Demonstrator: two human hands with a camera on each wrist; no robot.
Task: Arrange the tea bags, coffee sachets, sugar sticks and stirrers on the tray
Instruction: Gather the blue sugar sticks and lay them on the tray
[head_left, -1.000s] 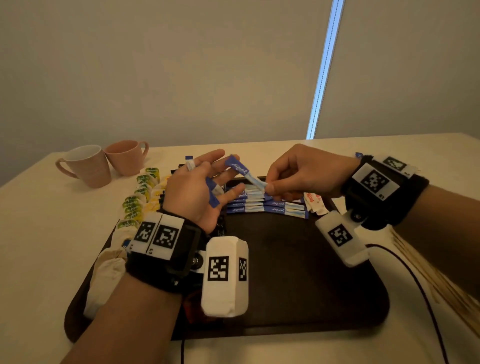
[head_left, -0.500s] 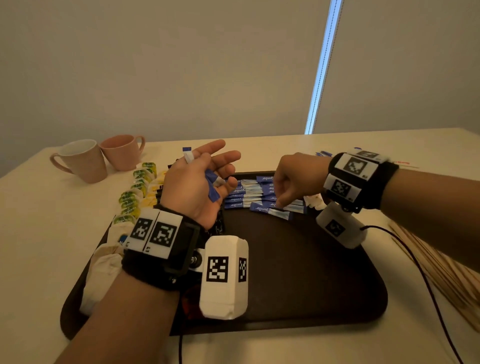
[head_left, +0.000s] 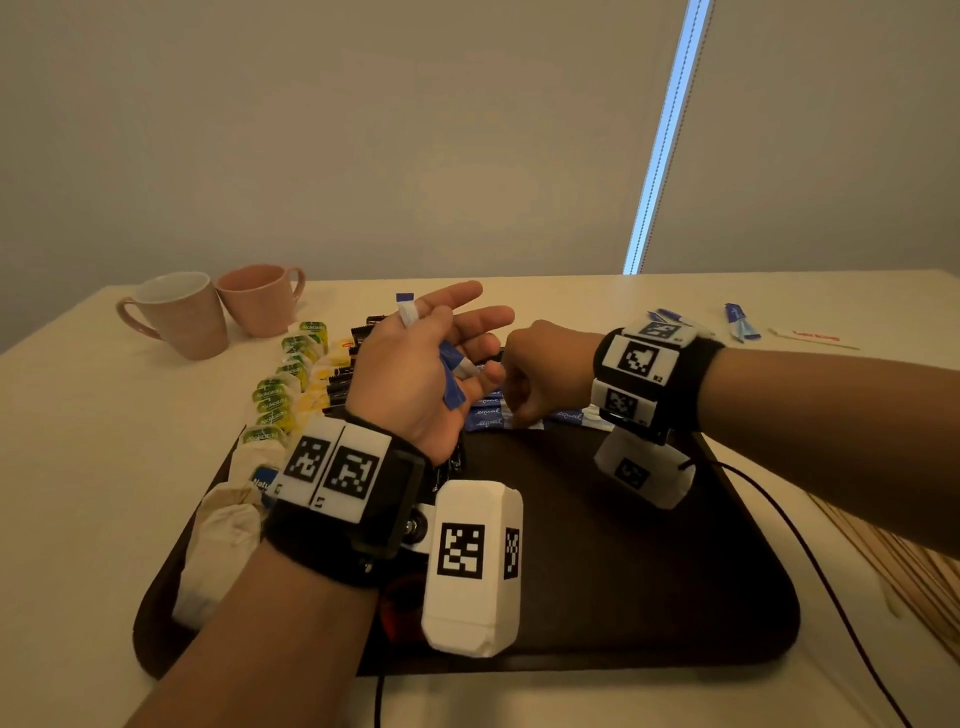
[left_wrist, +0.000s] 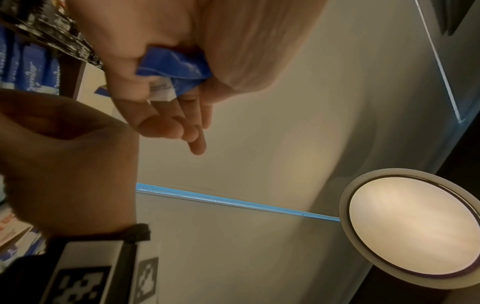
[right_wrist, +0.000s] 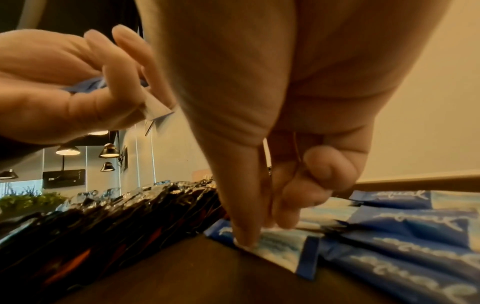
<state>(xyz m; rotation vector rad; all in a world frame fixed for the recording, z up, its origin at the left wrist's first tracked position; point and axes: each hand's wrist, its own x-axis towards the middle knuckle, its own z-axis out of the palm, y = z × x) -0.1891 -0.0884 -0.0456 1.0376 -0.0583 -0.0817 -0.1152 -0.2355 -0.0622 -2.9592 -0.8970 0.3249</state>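
My left hand (head_left: 457, 343) hovers palm-up over the back of the dark tray (head_left: 623, 571) and holds a few blue sugar sticks (head_left: 451, 387) under the thumb; the left wrist view shows them (left_wrist: 176, 70) crumpled in the palm. My right hand (head_left: 519, 410) is down on the tray just right of it. Its fingertips (right_wrist: 244, 238) pinch the end of one blue sugar stick (right_wrist: 283, 246) at the front of a row of sugar sticks (head_left: 566, 415). Black coffee sachets (head_left: 343, 379) and green-labelled tea bags (head_left: 272, 402) lie in rows to the left.
Two pink mugs (head_left: 176, 317) stand at the back left of the table. Loose sugar sticks (head_left: 740, 322) and a red-and-white sachet (head_left: 815, 338) lie at the back right. Wooden stirrers (head_left: 909, 571) lie on the table right of the tray. A black cable (head_left: 810, 561) crosses the tray's right edge.
My right hand took a blue stick from my left hand, carried it down to the row on the tray, and has slid left toward my left hand.
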